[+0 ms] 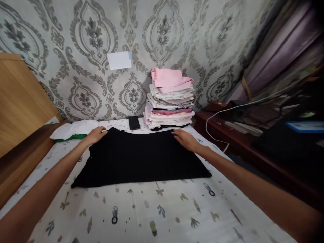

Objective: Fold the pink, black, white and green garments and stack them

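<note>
A black garment [141, 158], looking like a sleeveless top, lies spread flat on the patterned bed sheet [141, 209]. Its wider edge faces me and a shallow curved neckline is at the far side. At its far left corner, my left hand [97, 134] has its fingers closed at the shoulder of the cloth. My right hand [186, 139] grips the far right shoulder, fingers pointing inward. Both arms reach forward on either side of the garment, and the fingertips are partly hard to make out.
Behind the garment stands a tall stack of folded clothes [169, 104], pink on top, against the wall. A dark phone [134, 123] lies beside it. White and green folded cloth [73, 130] is at left by a wooden headboard [25, 101]. A white cable [215, 116] hangs at right.
</note>
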### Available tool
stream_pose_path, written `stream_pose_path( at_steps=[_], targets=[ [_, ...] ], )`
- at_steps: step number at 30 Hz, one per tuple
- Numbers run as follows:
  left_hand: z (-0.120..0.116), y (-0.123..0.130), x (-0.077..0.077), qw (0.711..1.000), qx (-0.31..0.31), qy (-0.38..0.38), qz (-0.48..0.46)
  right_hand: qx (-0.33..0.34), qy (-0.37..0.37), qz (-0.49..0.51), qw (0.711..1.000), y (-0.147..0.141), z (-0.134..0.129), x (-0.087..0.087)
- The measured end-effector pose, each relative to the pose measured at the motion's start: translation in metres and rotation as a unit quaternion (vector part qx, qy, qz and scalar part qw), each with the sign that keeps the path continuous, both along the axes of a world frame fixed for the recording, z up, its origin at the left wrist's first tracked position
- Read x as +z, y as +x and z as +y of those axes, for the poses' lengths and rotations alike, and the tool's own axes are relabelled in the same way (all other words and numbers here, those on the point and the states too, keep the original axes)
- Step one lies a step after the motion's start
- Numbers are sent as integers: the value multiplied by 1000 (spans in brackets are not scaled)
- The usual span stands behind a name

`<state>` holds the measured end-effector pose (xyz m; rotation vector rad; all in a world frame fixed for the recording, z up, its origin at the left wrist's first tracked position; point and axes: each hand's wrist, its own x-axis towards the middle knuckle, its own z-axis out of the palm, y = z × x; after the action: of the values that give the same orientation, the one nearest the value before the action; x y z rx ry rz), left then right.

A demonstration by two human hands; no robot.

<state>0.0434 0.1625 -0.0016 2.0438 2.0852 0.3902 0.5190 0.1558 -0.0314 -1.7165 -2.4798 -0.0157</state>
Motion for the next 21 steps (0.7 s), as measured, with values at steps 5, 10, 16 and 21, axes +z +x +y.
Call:
stream_pose_path(
  at_steps=[5, 10, 16, 21],
  targets=[
    [61, 1, -15, 997, 67, -23, 5, -7, -47, -54, 997, -11, 55, -5],
    [80, 1, -29, 994, 101, -34, -31, -41, -47, -69, 996, -12, 66, -13],
    [67, 4, -9, 988, 64, 4, -141, -40, -28, -62, 997, -11, 64, -2],
    [-2, 1, 30, 967, -75, 77, -230, -58, 30, -41, 997, 0, 31, -1]
  ],
)
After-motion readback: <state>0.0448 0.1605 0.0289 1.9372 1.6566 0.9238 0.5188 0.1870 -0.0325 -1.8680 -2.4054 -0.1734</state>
